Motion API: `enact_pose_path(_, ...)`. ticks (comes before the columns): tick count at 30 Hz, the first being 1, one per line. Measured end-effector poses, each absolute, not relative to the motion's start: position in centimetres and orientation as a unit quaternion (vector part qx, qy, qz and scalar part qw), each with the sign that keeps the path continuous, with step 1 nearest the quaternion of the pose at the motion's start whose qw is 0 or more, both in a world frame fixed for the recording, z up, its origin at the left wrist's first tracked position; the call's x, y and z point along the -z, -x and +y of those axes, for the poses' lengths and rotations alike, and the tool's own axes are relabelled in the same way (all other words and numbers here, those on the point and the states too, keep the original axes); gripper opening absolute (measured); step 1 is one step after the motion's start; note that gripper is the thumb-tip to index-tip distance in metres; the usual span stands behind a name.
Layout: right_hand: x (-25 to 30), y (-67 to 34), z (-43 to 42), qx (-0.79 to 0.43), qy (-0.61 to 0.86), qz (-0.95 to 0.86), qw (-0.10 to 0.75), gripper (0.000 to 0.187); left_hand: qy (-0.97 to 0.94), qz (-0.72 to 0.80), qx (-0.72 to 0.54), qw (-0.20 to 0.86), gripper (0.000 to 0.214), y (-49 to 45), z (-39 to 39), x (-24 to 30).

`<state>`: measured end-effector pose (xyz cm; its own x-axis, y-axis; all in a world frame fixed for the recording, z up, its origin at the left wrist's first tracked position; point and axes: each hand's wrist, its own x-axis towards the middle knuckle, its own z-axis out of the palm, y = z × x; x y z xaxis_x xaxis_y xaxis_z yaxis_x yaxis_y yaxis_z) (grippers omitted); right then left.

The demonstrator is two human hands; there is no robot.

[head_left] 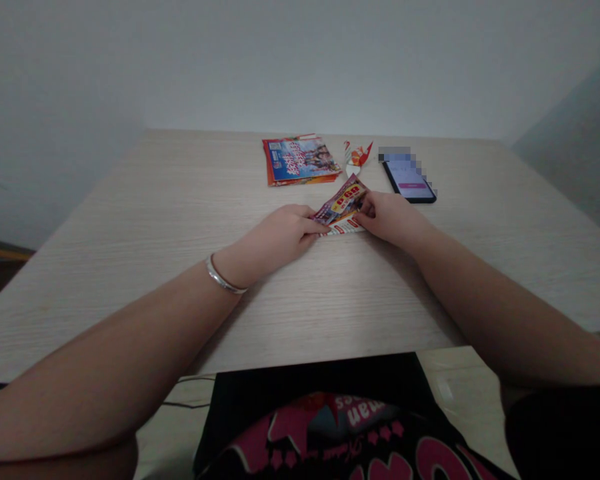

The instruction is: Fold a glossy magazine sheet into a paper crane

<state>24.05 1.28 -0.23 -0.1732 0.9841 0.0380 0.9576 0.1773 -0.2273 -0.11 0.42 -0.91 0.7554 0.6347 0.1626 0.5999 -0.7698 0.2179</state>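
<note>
Between my two hands, low over the table, is a printed paper leaflet (344,202), purple with yellow and red print. A white strip with red marks shows along its near edge, as if it is partly folded. My left hand (287,233) pinches its left corner between thumb and fingers. At the right side, my right hand (391,217) is closed on the paper, with bent fingertips pressing on it. The undersides of the fingers are hidden.
Farther back lies a stack of colourful leaflets (303,160), blue on top. Beside it is a small folded red, orange and white paper piece (357,157). A phone (411,179) with a lit screen lies to the right. The pale wood table (145,220) meets a wall behind.
</note>
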Motion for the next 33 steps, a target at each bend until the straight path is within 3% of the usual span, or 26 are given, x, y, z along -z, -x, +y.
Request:
enact_pose_path(5,0.8,-24.3,1.2,-0.050,0.621,-0.770,0.140,0.012,-0.926,0.359,-0.095,0.068,0.035,-0.3,-0.3,0.4)
enact_pose_path(9,0.9,-24.1,0.9,0.038,0.503,-0.845,0.177,0.014,-0.918,0.378,-0.107,0.055,0.035,-0.5,-0.8,0.6)
enact_pose_path(15,1.3,-24.0,1.0,-0.026,0.323,-0.931,0.168,0.023,-0.904,0.403,-0.123,0.065,0.034,-0.6,-0.9,0.8)
enact_pose_path(22,1.7,-24.6,1.3,-0.018,0.325,-0.931,0.167,0.026,-0.917,0.381,-0.070,0.095,0.032,0.7,0.3,-0.5)
enact_pose_path(28,1.5,-24.2,0.9,0.008,0.336,-0.931,0.142,0.026,-0.949,0.306,-0.025,0.077,0.027,1.9,1.1,-1.3)
enact_pose_path(33,1.5,-24.1,0.8,0.017,0.339,-0.931,0.132,0.027,-0.943,0.327,-0.023,0.054,0.025,1.9,0.8,-1.2)
